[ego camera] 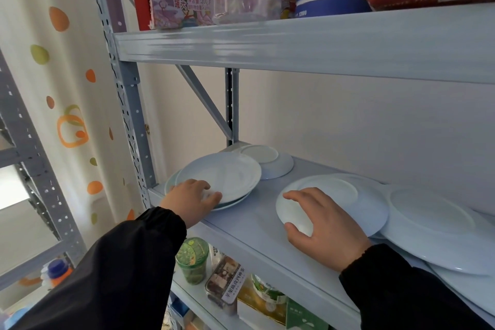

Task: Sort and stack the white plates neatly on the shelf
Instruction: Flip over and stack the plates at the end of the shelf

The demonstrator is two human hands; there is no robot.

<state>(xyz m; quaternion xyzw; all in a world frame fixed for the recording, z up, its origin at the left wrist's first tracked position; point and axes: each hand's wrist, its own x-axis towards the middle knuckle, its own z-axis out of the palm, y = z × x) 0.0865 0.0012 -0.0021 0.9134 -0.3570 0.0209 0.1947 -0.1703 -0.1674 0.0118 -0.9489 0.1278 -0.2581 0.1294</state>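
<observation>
White plates lie spread along the grey shelf. At the left, an upright plate rests on another plate, and my left hand grips its near rim. Behind it sits an upside-down plate. In the middle, an upside-down plate overlaps a larger upside-down plate on the right. My right hand holds the middle plate's near rim, thumb under the edge. More plates lie under the large one at the right edge.
The shelf board above hangs low over the plates and carries boxes and a clear jar. Below the plate shelf stand a green jar and packaged food. A second rack and a dotted curtain stand to the left.
</observation>
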